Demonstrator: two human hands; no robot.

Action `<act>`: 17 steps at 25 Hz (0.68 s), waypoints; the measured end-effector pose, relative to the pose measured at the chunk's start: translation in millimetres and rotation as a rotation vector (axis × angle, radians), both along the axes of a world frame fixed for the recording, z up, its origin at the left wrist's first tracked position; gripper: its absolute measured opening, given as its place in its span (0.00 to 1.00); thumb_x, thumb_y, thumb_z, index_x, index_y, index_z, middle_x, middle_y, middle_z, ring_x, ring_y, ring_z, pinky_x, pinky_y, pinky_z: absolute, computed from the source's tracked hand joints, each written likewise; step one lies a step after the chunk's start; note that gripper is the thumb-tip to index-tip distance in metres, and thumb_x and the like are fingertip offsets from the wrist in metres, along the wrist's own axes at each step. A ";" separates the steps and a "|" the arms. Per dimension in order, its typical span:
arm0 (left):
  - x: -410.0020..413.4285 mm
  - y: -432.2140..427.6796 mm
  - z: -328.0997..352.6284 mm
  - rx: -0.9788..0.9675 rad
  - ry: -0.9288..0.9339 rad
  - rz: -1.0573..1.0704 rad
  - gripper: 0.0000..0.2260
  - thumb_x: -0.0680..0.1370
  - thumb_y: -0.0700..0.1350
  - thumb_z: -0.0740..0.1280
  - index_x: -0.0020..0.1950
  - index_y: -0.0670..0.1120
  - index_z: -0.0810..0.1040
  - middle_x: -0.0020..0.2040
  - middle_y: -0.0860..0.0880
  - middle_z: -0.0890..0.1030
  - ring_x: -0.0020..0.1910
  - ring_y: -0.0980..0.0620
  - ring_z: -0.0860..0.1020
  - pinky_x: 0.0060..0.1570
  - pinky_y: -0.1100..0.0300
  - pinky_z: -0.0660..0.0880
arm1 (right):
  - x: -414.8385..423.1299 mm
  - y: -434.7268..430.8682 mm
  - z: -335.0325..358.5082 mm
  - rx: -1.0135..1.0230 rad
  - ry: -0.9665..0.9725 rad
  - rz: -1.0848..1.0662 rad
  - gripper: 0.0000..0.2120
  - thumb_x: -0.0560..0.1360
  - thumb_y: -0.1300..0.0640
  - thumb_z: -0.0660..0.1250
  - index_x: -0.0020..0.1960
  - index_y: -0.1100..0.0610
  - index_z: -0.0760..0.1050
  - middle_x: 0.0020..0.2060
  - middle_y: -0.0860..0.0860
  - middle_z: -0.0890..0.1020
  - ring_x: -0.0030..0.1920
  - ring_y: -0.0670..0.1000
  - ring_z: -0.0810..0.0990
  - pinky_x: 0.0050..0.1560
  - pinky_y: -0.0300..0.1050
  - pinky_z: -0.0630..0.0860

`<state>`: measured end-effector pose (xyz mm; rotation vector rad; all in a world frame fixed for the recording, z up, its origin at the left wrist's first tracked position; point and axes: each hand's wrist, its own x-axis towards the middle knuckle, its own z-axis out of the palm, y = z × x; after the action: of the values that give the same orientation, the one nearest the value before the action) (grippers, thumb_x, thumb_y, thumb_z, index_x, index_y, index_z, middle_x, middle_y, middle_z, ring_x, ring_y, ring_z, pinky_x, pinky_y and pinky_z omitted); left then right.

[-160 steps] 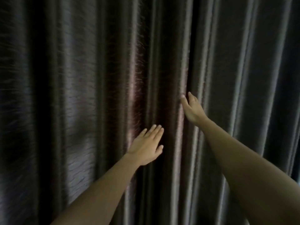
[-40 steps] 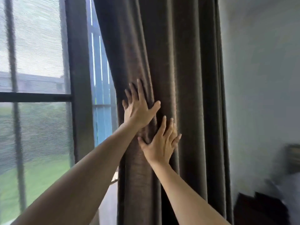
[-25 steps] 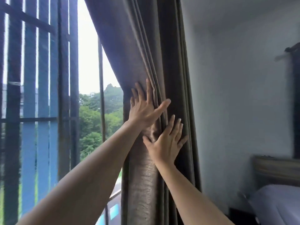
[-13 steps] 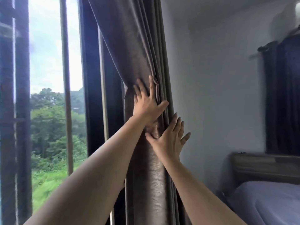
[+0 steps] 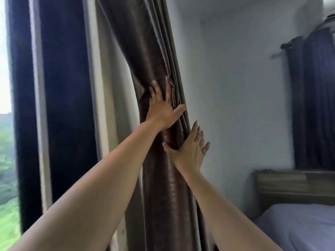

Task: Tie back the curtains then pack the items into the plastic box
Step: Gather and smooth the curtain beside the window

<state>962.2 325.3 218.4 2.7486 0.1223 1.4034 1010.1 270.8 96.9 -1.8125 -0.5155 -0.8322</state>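
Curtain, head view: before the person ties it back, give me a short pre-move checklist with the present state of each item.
1. Curtain bunched into one bundle at the wall side: ok.
2. Left hand on the bundle: ok, flat with fingers spread, no closed grip.
3. Right hand on the bundle: ok, open palm on its right edge, lower than the left.
4. Tie-back or hook in reach: cannot tell, none in view.
5. Window uncovered on this side: ok.
6. Plastic box for the packing step: cannot tell, not in view; only a bed shows.
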 end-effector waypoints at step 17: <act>108.1 17.2 -6.5 -0.156 -0.103 0.095 0.39 0.77 0.59 0.59 0.76 0.52 0.35 0.78 0.50 0.36 0.77 0.51 0.41 0.75 0.52 0.44 | 142.6 5.0 -7.1 -0.009 -0.206 0.644 0.42 0.72 0.46 0.68 0.75 0.49 0.43 0.70 0.47 0.64 0.62 0.48 0.73 0.54 0.42 0.74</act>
<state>1070.4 342.5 211.9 2.5701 0.3473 1.4860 1152.7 275.8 89.8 -1.4344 -1.1598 -0.5623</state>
